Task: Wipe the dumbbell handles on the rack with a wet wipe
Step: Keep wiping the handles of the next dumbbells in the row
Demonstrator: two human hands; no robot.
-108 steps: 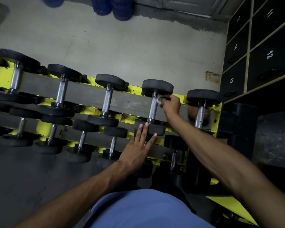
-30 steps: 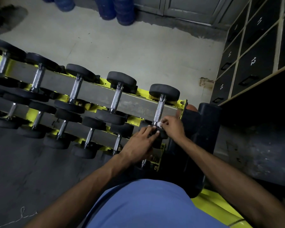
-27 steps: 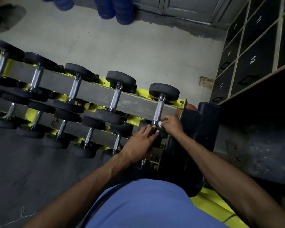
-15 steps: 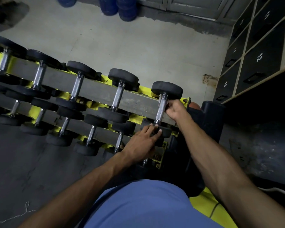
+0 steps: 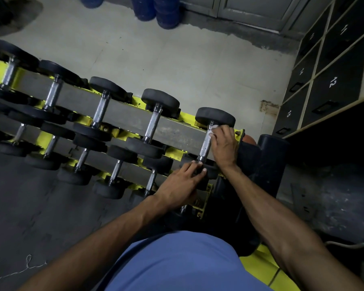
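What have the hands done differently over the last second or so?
The right hand slid the white wet wipe along the rightmost dumbbell's knurled steel handle, from its near end to the far black rubber head. The left hand stays flat on the near black head.

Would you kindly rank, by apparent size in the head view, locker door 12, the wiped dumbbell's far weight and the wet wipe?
1. locker door 12
2. far weight
3. wet wipe, partly hidden by the right hand
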